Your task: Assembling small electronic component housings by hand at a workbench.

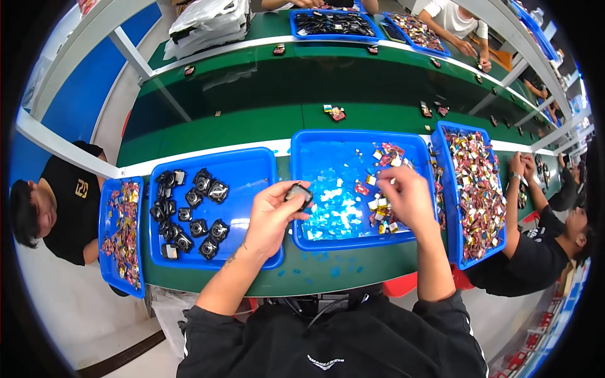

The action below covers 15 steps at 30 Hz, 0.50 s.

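Black part (299,194) pinched in left hand (272,216) fingers

Green worktop (252,126) runs between white rails. Far-left blue tray (104,252) holds small colourful packets, as does the far-right blue tray (455,246). Two more blue trays (333,38) stand across the belt, near stacked white bags (208,22). Seated workers in black shirts (69,208) flank both sides. Small dark parts (335,113) lie scattered on the belt.
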{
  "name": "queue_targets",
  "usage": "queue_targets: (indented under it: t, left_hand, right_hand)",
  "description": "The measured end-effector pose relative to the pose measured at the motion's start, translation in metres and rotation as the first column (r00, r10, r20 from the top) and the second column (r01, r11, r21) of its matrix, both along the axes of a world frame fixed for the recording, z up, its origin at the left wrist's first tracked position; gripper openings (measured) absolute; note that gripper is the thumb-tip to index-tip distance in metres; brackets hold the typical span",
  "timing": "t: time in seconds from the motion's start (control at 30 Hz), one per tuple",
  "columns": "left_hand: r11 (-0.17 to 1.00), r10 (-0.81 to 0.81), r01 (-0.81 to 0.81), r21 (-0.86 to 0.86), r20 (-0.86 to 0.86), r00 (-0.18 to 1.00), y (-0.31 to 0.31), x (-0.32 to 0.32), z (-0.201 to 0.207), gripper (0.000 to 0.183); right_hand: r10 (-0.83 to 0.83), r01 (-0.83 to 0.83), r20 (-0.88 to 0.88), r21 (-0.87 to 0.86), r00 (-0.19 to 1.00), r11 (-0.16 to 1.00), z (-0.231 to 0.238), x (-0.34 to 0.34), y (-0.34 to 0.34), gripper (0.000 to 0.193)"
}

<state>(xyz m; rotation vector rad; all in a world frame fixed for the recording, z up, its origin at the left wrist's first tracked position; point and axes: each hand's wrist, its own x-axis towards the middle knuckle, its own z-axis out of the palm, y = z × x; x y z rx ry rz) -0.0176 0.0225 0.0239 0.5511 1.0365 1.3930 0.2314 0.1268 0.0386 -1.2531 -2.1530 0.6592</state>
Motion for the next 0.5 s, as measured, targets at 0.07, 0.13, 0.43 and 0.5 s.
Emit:
queue_targets:
  t: [0.07, 0.13, 0.43, 0.5]
  left_hand:
    - [0.999, 0.02, -0.019, -0.044, 0.033, 0.999, 0.002, -0.004, 0.003, 0.026]
    - [0.999, -0.013, 0.013, 0.029, -0.002, 1.0, 0.001, -0.014, -0.003, 0.025]
    - [0.999, -0.022, 0.026, -0.034, 0.112, 0.993, -0.001, -0.015, -0.002, 0.032]
    - [0.998, -0.057, 0.059, -0.017, 0.096, 0.994, -0.002, -0.017, -0.006, 0.03]
  right_hand:
    - [0.136, -0.14, 0.161, 0.019, 0.978, 0.99, -0.016, -0.003, 0.003, 0.014]
    - [0.092, -0.095, 0.235, -0.002, 0.968, 0.996, -0.014, -0.013, 0.001, 0.018]
    - [-0.065, 0.008, 0.319, 0.175, 0.945, 0.984, -0.008, 0.0, -0.008, 0.019]
    - [-0.027, -0.065, 0.467, 0.178, 0.884, 0.982, -0.012, 0.004, -0.01, 0.016]
